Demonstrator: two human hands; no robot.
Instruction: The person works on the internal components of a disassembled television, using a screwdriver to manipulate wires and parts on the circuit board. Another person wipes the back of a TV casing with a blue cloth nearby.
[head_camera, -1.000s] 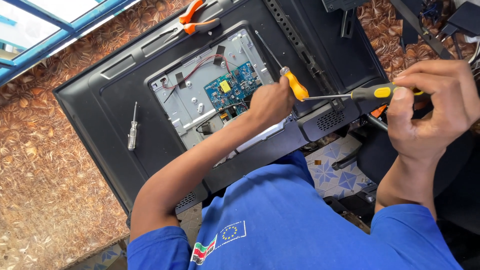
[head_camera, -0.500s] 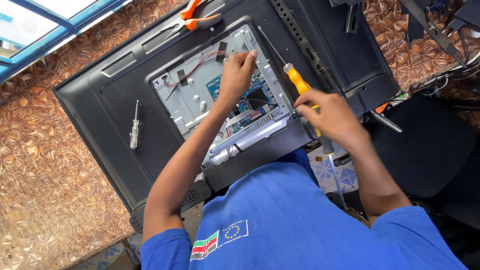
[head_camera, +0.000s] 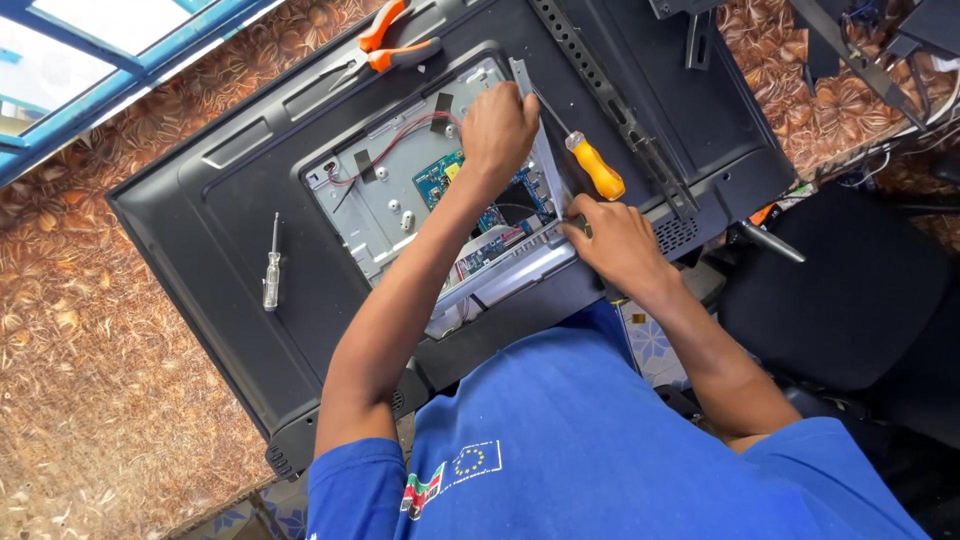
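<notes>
The left hand (head_camera: 497, 125) lay curled, fingers down, on the far edge of the blue circuit board (head_camera: 480, 200) inside the opened back of the black television (head_camera: 220, 230), gripping nothing I could make out. The right hand (head_camera: 612, 240) rested, loosely open, at the board's right edge, just near a yellow-handled screwdriver (head_camera: 590, 162) lying free on the panel. 1 clear-handled screwdriver (head_camera: 271, 268) lay well left, and orange pliers (head_camera: 395, 40) at the far edge.

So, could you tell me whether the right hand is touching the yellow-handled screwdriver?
Apart. The head view shows the right hand below the yellow-handled screwdriver, with a strip of dark panel between them.
</notes>
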